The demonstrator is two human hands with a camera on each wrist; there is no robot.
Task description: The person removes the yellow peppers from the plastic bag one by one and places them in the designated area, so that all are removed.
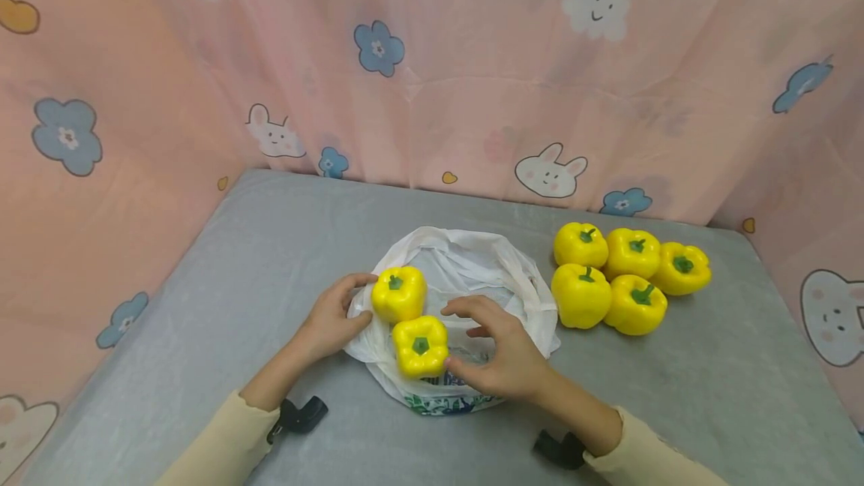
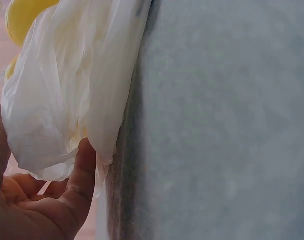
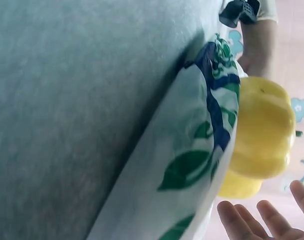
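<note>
A white plastic bag (image 1: 466, 242) with green and blue print lies spread with its mouth up on the grey surface. Two yellow bell peppers with green stems, an upper pepper (image 1: 398, 295) and a lower pepper (image 1: 421, 347), sit at its left side. At the bag's left rim, my left hand (image 1: 334, 317) touches the plastic with loosely bent fingers; one fingertip (image 2: 87, 150) rests against the film in the left wrist view. Over the bag's right part is my right hand (image 1: 502, 347), fingers spread and nothing gripped, its thumb tip close beside the lower pepper.
Several more yellow bell peppers (image 1: 634, 253) stand grouped in two rows just right of the bag. A pink patterned curtain (image 1: 459, 126) hangs behind the grey cloth-covered table (image 1: 283, 231) and along its sides. Black wrist mounts (image 1: 304, 415) stick out from both sleeves.
</note>
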